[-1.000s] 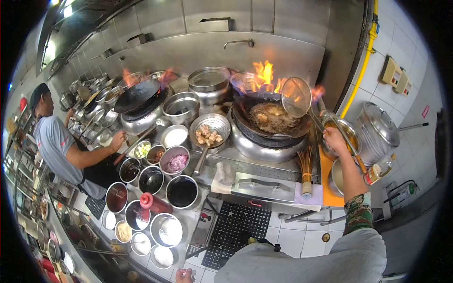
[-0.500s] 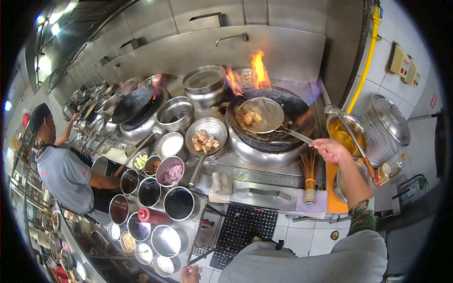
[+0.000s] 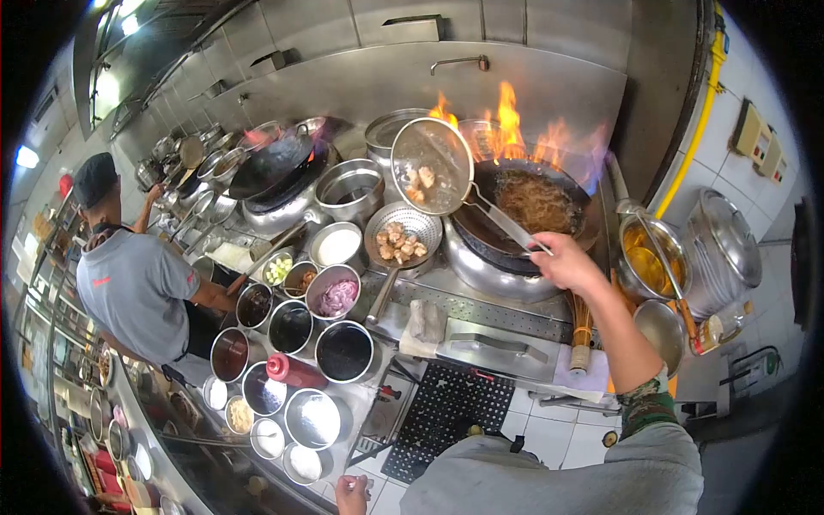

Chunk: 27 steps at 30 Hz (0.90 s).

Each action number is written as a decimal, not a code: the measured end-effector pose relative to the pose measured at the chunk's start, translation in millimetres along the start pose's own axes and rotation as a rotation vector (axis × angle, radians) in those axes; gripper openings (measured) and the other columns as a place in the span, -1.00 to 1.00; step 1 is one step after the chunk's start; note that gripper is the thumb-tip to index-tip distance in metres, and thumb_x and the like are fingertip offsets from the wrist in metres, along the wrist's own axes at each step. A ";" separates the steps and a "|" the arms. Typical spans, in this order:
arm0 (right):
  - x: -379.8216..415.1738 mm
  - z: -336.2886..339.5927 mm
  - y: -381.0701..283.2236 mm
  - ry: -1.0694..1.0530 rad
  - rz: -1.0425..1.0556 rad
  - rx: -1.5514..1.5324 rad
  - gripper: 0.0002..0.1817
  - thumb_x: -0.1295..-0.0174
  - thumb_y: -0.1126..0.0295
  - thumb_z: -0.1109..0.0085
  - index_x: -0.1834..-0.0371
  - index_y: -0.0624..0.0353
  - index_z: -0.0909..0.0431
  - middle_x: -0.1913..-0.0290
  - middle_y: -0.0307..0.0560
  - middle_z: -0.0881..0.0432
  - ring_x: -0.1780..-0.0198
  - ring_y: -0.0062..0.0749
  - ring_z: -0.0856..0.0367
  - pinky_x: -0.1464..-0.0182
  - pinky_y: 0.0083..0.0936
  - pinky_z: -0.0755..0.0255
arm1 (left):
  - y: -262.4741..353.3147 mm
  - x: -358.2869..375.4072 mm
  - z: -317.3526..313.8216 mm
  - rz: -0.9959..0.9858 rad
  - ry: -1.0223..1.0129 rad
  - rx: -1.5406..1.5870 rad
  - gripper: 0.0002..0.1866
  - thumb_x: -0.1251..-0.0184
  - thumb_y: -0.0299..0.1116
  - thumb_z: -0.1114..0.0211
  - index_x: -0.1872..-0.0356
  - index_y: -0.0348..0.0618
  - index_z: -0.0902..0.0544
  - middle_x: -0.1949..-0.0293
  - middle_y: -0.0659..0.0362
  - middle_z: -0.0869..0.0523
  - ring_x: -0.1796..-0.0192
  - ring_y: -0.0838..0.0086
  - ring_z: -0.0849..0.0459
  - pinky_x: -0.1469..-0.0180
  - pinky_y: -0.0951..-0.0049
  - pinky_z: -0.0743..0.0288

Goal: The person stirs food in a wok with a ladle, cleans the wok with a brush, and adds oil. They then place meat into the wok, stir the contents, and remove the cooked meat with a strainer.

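My right hand (image 3: 566,262) is closed around the handle of a round mesh strainer (image 3: 439,159). The strainer is tilted, with several browned meat pieces (image 3: 421,183) low on its mesh. It hangs above and behind a perforated ladle (image 3: 421,221), in which more meat pieces (image 3: 399,244) lie. To the right, dark oil bubbles in a wok (image 3: 577,230), and flames rise at its back rim. My left hand (image 3: 353,495) is low at the bottom edge with its fingers curled; what it holds, if anything, cannot be made out.
Metal pots of sauces and ingredients, including sliced onion (image 3: 335,296), crowd the left counter beside a red squeeze bottle (image 3: 296,372). A co-worker (image 3: 142,275) stands further left near another wok (image 3: 270,172). At right are an oil pot (image 3: 657,257) and a bamboo brush (image 3: 581,343).
My right hand has moved left and towards me, carrying the strainer from over the wok to the perforated ladle and tilting it. Flames have spread along the wok's back. The view has shifted slightly.
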State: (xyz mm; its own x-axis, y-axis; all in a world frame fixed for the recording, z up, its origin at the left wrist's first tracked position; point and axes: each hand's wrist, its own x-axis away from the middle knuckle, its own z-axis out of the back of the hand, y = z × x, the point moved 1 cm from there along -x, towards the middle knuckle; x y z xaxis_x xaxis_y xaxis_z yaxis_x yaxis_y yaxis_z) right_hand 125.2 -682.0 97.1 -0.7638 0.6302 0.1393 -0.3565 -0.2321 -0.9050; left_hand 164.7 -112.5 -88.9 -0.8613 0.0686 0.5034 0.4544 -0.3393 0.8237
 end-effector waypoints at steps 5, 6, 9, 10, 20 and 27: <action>-7.2 -57.1 -1.7 0.223 0.272 0.482 -0.75 -0.16 0.42 -0.13 0.09 0.20 -0.52 0.18 0.23 -0.62 0.08 0.17 -0.56 0.03 -0.11 -0.40 | -11.9 1.1 11.1 -0.014 -0.009 -0.031 -0.82 -0.21 -0.41 -0.29 0.42 -0.14 -0.42 0.54 0.14 -0.61 0.62 0.59 -0.47 0.58 0.58 -0.35; -6.1 -59.1 -2.2 0.276 0.273 0.475 -0.76 -0.16 0.42 -0.13 0.09 0.19 -0.52 0.18 0.23 -0.61 0.09 0.16 -0.57 0.03 -0.13 -0.41 | -11.9 1.9 12.5 0.000 0.005 -0.018 -0.82 -0.21 -0.41 -0.29 0.42 -0.14 -0.42 0.55 0.16 -0.60 0.62 0.59 -0.47 0.58 0.58 -0.36; -2.0 -37.3 11.3 0.392 0.229 0.360 -0.76 -0.19 0.42 -0.13 0.07 0.16 -0.53 0.17 0.20 -0.63 0.19 0.06 -0.63 0.08 -0.22 -0.46 | -18.3 0.1 25.9 -0.006 0.002 -0.015 -0.81 -0.21 -0.41 -0.30 0.42 -0.13 -0.42 0.56 0.17 -0.59 0.63 0.59 -0.46 0.58 0.57 -0.37; 1.3 -17.8 18.3 0.393 0.213 0.301 -0.75 -0.19 0.42 -0.14 0.05 0.15 -0.54 0.21 0.12 -0.65 0.26 -0.14 -0.65 0.12 -0.32 -0.48 | -19.4 0.2 30.2 -0.026 -0.004 -0.017 -0.81 -0.22 -0.41 -0.30 0.42 -0.13 -0.41 0.56 0.18 -0.58 0.64 0.59 -0.46 0.58 0.57 -0.37; 85.4 120.3 32.0 0.314 -0.396 0.354 -0.88 -0.25 0.40 -0.03 0.24 0.20 -0.47 0.59 -0.26 -0.42 0.75 -0.61 -0.27 0.73 -0.55 -0.13 | 23.1 -10.3 15.8 0.018 -0.058 -0.121 -0.80 -0.29 -0.25 -0.24 0.31 -0.16 -0.51 0.43 0.22 -0.58 0.45 0.56 -0.46 0.44 0.55 -0.34; 89.7 109.4 47.3 0.058 -0.534 -0.261 -0.86 -0.31 0.39 -0.05 0.13 0.17 -0.44 0.66 -0.37 -0.30 0.78 -0.71 -0.14 0.77 -0.69 0.02 | 28.3 -54.3 -9.6 -0.140 -0.138 -0.116 -0.78 -0.24 -0.41 -0.30 0.41 -0.13 -0.38 0.58 0.23 -0.51 0.65 0.59 -0.43 0.59 0.56 -0.33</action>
State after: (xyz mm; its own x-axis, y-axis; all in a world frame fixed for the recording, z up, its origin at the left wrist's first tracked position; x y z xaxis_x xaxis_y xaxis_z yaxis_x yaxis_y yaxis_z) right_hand -19.0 -717.5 110.8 -0.4819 0.6509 0.5865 -0.5337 0.3128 -0.7857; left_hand 222.2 -134.8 -95.4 -0.8710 0.2477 0.4243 0.2970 -0.4226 0.8563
